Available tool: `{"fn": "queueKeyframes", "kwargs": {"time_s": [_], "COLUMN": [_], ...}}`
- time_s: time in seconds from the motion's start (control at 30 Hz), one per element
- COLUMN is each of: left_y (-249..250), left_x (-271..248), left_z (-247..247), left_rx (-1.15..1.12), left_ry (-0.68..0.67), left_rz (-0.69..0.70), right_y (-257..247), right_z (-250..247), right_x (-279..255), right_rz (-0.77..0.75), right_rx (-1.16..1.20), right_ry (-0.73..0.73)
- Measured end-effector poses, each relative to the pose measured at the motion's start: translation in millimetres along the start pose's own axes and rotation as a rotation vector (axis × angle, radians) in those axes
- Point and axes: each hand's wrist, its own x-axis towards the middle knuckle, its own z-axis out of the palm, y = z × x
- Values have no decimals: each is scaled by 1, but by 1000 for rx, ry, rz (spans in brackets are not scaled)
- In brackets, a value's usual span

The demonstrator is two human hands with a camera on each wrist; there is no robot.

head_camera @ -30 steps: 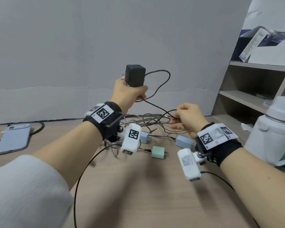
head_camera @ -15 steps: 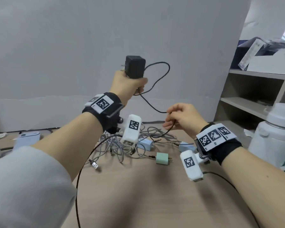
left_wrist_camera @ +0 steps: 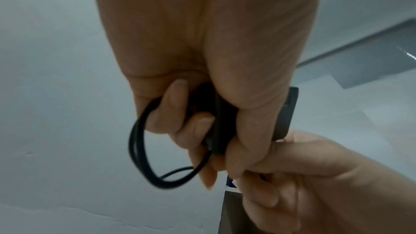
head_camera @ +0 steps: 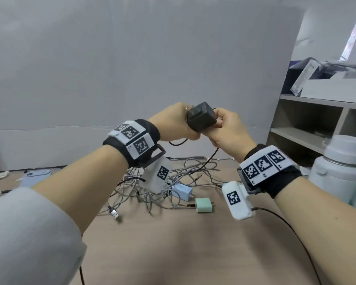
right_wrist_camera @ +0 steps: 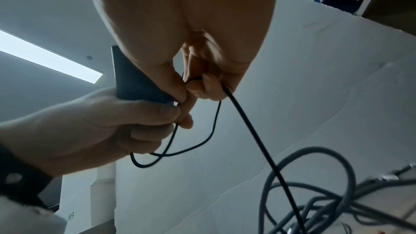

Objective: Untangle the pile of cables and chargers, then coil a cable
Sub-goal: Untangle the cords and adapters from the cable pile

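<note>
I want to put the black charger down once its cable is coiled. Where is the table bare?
Bare wood spreads in front of the green plug, between the two forearms. Behind it is crowded: the grey cable tangle and the blue adapter. The white bottle blocks the right edge.

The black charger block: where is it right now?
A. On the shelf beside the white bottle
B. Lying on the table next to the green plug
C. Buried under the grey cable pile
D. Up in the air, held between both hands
D: the black charger block is raised above the table, gripped by the left hand, with the right hand against it, pinching its black cable.
</note>
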Motion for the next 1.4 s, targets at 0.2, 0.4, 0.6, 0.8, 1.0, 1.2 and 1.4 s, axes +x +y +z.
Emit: {"fn": "queueKeyframes", "kwargs": {"time_s": [0.2,0.4,0.6,0.8,1.0,1.2,1.4], "left_y": [-1,-28,-28,-33,-46,-62,-81], "left_x": [0,-2,5,2,3,6,16], "left_z": [-4,-7,-8,-4,21,17,24], "left_rx": [282,-78,-404,-351,-329,-468,-411], "left_ry": [2,261,506,371,303,377,480], "left_rz": [-56,-166,-140,-91,-145,-270,-325], "right_y": [12,54,82,45,-8,23,54], "right_z": [20,30,25,9,0,-30,-40], "right_x": [-8,-23,-16,29,53,57,56], "right_rz": [49,164,183,26,-28,203,303], "right_rx": [114,-227,-476,-357,-270,-430,-404], "right_ry": [97,-375,-314,237,286,332,461]}}
